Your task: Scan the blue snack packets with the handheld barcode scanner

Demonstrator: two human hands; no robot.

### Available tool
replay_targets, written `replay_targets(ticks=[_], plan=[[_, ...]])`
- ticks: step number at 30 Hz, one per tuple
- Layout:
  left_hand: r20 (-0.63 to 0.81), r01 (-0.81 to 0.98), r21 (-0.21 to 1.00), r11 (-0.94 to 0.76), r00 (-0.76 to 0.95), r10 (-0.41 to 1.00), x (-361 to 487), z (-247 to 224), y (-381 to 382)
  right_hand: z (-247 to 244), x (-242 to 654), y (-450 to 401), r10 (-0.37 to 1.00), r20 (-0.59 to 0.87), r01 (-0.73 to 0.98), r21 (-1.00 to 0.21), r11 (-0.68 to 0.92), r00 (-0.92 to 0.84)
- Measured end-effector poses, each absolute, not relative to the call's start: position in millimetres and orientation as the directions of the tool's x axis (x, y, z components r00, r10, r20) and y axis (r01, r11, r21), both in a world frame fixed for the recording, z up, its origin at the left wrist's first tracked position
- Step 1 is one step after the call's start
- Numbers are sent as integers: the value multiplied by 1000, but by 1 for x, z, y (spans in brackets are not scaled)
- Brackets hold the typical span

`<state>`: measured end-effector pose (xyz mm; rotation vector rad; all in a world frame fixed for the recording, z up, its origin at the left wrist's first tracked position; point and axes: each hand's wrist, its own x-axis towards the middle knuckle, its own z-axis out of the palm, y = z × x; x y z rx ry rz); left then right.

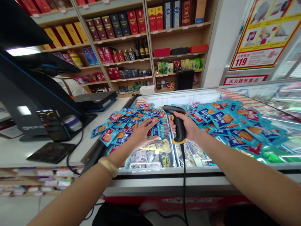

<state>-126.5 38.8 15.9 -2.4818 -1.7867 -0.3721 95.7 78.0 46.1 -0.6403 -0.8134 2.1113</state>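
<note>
My right hand [188,125] is wrapped round the grip of a black and yellow barcode scanner [180,125], held above the freezer's glass top with its head pointing left. A black cable runs down from its handle. With fingers spread, my left hand [143,131] rests on a heap of small blue snack packets [119,125] at the left; I see no packet gripped in it. A second heap of the same packets [225,122] lies to the right of the scanner. Some packets show red panels, others dark blue ones.
Beneath the heaps is a chest freezer [150,171] with a glass top. On the left counter [98,119] stand a dark checkout terminal [30,94], a phone [53,125] and a tape roll [72,122]. Shelves [127,39] of boxes and bottles line the back.
</note>
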Motion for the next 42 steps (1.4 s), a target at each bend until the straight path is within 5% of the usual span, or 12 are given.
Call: replay_targets(ticks=[11, 15, 18, 21, 23, 26, 42], plan=[[30, 897, 391, -205, 211, 977, -126, 56, 68, 39, 110, 76, 806, -187, -496, -704, -508, -561], [177, 811, 566, -145, 52, 983, -126, 56, 67, 42, 109, 74, 795, -196, -479, -707, -520, -574], [294, 566, 794, -221, -40, 955, -121, 51, 63, 42, 108, 72, 785, -188, -466, -714, -522, -591], [183, 93, 981, -173, -110, 977, -113, 52, 58, 42, 107, 71, 777, -165, -459, -725, -514, -608], [46, -185, 981, -63, -94, 994, -108, 54, 56, 42, 107, 70, 768, -152, -452, -732, -510, -622], [-72, -347, 936, 53, -43, 996, -103, 55, 54, 42, 107, 69, 761, -131, -451, -737, -503, -635], [-84, -282, 958, 48, -117, 990, -109, 49, 60, 35, 105, 62, 709, -205, -304, -799, -520, -674]])
